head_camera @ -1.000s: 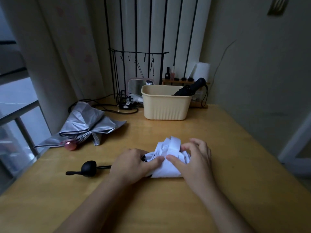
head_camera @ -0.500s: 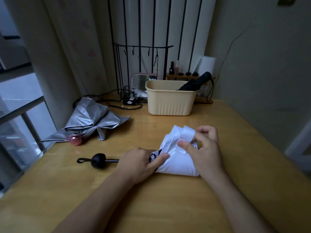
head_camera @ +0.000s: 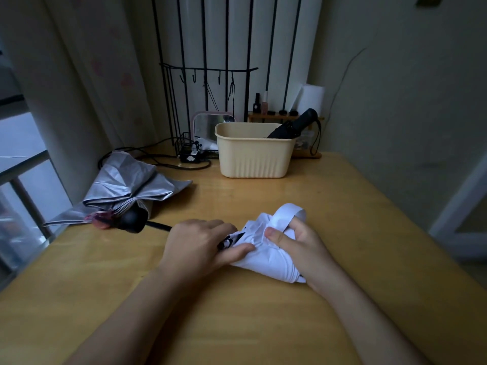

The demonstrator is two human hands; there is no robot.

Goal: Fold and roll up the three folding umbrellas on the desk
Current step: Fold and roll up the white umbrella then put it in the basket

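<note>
Here, white umbrella (head_camera: 266,252) — gripped between left hand (head_camera: 200,246) and right hand (head_camera: 300,248).

Wooden desk (head_camera: 263,325) in front of me, yellowish and glossy. Front and centre, the white umbrella (head_camera: 271,256) sits bundled on it, with its black handle (head_camera: 133,219) sticking out to my left. Back left, the silver umbrella (head_camera: 126,188) sprawls half-folded near the edge, its pink handle (head_camera: 98,219) just beside the black one. Further back stands the cream basket (head_camera: 254,159). Left of it are a small black wire holder (head_camera: 188,151), a pink-framed mirror (head_camera: 208,127) and dark cables (head_camera: 158,160) trailing toward the corner.
</note>
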